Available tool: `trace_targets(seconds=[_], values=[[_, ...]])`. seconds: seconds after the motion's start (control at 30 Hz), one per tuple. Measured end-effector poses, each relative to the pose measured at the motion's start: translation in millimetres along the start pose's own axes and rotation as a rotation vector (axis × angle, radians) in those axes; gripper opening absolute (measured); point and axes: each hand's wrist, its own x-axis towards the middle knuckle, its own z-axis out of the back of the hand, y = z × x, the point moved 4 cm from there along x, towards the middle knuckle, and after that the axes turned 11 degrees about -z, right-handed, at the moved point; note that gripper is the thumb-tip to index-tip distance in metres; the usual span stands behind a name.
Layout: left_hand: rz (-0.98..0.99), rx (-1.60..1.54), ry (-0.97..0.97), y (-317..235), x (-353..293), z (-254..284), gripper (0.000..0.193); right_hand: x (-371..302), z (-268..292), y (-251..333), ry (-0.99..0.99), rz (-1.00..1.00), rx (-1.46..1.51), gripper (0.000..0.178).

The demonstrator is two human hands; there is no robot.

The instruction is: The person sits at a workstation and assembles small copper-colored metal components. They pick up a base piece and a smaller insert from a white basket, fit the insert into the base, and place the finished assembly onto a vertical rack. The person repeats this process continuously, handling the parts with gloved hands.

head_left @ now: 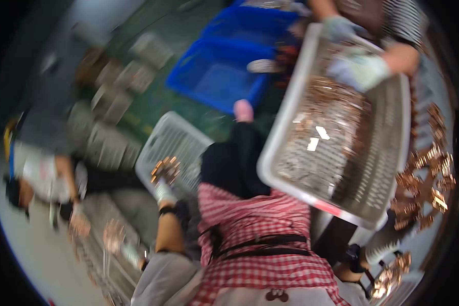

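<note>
My left hand [164,190], in a pale glove with a dark band at the wrist, is closed around a bunch of small copper-coloured metal pieces [166,170]. It is above a grey-white plastic basket [149,149] standing to my left. At the lower right is my right hand [382,251], also gloved, beside a pile of shiny copper-coloured pieces [391,278]. Its fingers are blurred and I cannot make out whether it grips any. More copper-coloured pieces [421,173] lie along the right side.
A large perforated crate [285,135] holding metal pieces stands front right; another person's gloved hands [359,69] reach into it. Blue bins [219,71] sit on the green floor [155,97]. A second person [43,173] works at the left beside a bench [104,211].
</note>
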Motion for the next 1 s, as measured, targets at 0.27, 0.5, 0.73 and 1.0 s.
trace_targets(seconds=[0.27,0.5,0.73,1.0], values=[[-0.133,0.115,-0.042,-117,11,75,0.039,25,3,125,0.500,-0.799,1.008,0.075],[-0.600,-0.086,0.873,-382,-283,-134,0.039,27,14,168,1.006,-0.772,0.971,0.028],[-0.541,0.078,1.673,-351,-434,-194,0.048,-2,31,147,1.170,-0.693,1.014,0.039],[-0.653,0.050,1.397,-291,-440,-167,0.053,-71,55,128,1.136,-0.728,1.557,0.062]])
